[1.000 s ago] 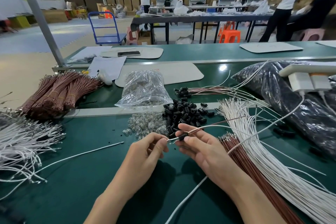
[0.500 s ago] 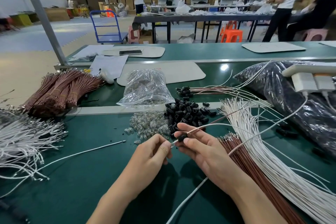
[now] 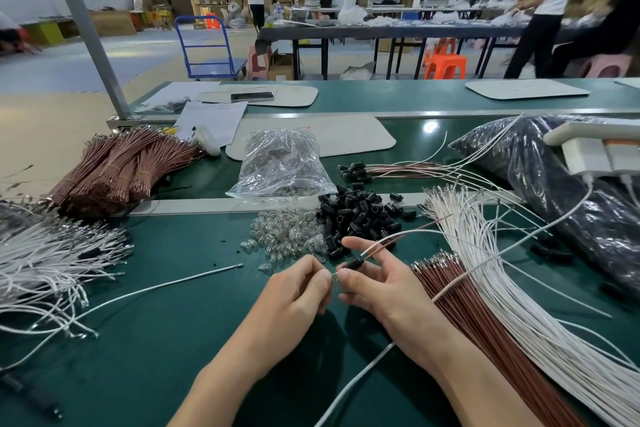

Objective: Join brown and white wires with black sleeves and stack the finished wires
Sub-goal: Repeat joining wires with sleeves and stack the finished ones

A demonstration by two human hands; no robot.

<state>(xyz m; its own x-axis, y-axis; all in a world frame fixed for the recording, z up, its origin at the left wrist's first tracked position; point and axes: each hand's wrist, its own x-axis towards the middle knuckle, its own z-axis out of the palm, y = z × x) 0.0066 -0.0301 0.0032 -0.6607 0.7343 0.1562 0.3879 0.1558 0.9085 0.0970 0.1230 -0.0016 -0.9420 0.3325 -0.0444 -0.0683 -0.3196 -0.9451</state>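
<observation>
Green worktop [image 3: 173, 340] nearest, left hand [image 3: 298, 291] pinching a metal tip [image 3: 333, 274], right hand [image 3: 377, 284] pinching the black sleeve [image 3: 355, 263] just above the surface. Out of the sleeve, joined brown and white wires [image 3: 398, 241] slanting up to the right. Close at right, loose brown wires [image 3: 485, 322] and white wires [image 3: 519, 288] fanned alongside. Just past the fingers, spare sleeves [image 3: 356, 215] and small clear parts [image 3: 287, 236] heaped together. Further back, clear bag [image 3: 280, 166], finished wires [image 3: 398, 170], dark bag [image 3: 571, 201].

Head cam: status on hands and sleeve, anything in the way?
Left hand pinches the tip of the wire pair. Right hand holds the black sleeve, threaded on that pair. Not yet stacked. Nothing blocking; loose sleeves pile just behind.
</observation>
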